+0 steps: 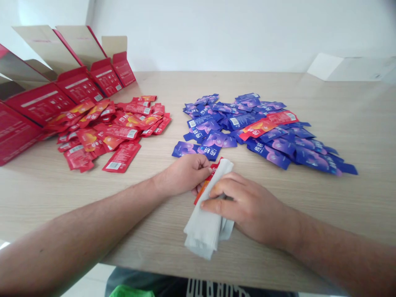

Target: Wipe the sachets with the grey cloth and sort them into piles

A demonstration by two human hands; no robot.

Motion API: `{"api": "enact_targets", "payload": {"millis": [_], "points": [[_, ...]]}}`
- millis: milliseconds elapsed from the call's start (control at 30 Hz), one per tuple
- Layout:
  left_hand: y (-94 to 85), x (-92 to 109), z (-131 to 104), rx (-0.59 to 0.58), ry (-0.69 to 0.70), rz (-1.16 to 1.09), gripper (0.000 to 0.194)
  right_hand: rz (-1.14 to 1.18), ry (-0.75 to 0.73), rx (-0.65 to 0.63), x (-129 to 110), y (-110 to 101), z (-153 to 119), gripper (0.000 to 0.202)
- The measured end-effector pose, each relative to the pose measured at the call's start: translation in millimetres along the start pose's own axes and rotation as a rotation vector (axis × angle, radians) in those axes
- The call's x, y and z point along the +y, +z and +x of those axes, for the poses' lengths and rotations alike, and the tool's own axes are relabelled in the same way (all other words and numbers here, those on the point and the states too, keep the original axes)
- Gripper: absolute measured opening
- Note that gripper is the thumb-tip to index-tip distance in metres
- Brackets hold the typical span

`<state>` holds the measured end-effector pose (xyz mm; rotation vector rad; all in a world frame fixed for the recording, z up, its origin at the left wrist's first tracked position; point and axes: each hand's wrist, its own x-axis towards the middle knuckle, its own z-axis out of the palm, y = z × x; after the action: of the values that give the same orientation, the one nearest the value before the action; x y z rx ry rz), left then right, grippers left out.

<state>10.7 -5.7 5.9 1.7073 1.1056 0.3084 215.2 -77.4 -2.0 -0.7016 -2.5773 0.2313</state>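
Observation:
My left hand (184,174) is closed in a pinch at the edge of a red and orange sachet (201,193). Part of that sachet is hidden under a stack of thin white folded sheets (202,227). My right hand (250,204) grips this stack from the right, its thumb and fingers pressed on the top. The stack slants toward the table's front edge, with its layers slightly fanned at the near end. Just beyond my hands lies a pile of blue-purple sachets (213,140), with a red sachet (262,126) lying across it.
A pile of red sachets (120,131) spreads over the left side of the table (148,231). Behind it stand several red cartons (82,86) in a row, flaps raised. A white box-like piece (343,68) lies by the wall at the back right.

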Motion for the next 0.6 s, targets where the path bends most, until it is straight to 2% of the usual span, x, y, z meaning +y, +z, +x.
{"api": "enact_targets", "payload": {"millis": [100,233,367,500,600], "points": [[-0.4,1.5,-0.8,0.028,0.009,0.048,0.019,-0.011,0.093,0.060,6.3,-0.2,-0.7,0.027],[-1.1,3.8,-2.4,0.037,0.023,0.075,0.020,-0.036,0.068,0.035,6.3,0.3,0.7,0.028],[-0.6,4.2,-2.6,0.070,0.037,0.117,0.019,-0.041,0.103,0.063,1.5,1.3,1.4,0.029],[1.1,5.4,-2.6,0.020,-0.014,0.004,0.016,-0.007,0.015,-0.005,-1.7,-0.2,0.2,0.025],[1.1,6.4,-2.4,-0.001,-0.022,-0.034,0.016,0.048,0.000,-0.029,6.6,-4.0,-0.2,0.024]]}}
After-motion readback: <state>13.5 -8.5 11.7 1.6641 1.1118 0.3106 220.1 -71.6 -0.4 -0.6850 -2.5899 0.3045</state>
